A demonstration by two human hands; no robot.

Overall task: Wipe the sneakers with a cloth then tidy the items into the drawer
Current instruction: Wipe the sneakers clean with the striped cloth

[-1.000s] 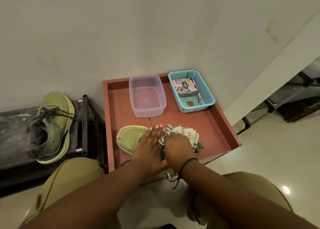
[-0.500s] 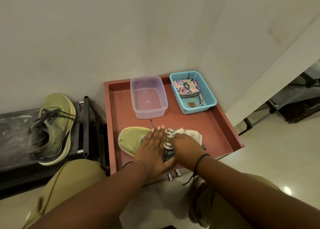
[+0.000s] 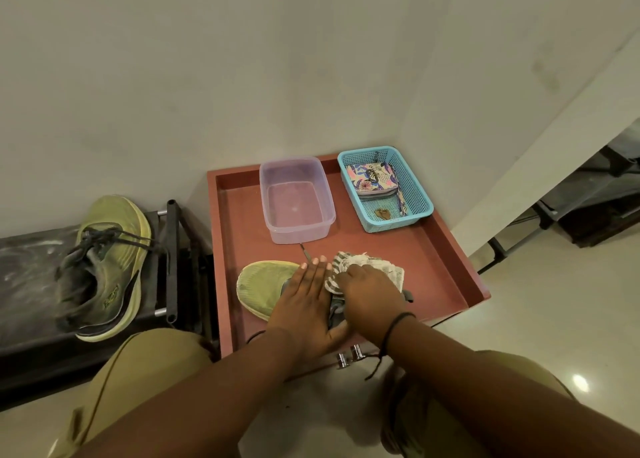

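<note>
While I look down through the head camera, I see my left hand (image 3: 304,305) lying flat across the middle of a green sneaker (image 3: 263,289), its 4 fingers straight and close together, pointing away from me, with the thumb spread toward the right. It presses on the shoe and grips nothing. The sneaker lies on its side in the near part of a red drawer (image 3: 446,249), toe pointing left; only the toe end shows clear of my fingers, and the rest is hidden under both hands.

My right hand (image 3: 369,293) rests just beside the left, almost touching it, over the heel end of the shoe. Its fingers curl down onto a striped cloth (image 3: 363,265), bunching it against the sneaker. The cloth spills out past the fingertips on the far side and to the right, and a little of it pokes out between the 2 hands. A dark cord (image 3: 389,333) circles that wrist.

Farther back in the drawer stand a clear plastic tub (image 3: 298,229) and, to its right, a blue basket (image 3: 419,194) holding a patterned pouch (image 3: 374,177). A 2nd green sneaker (image 3: 104,270) sits on a dark rack (image 3: 31,277) to the left, well apart from the drawer.
</note>
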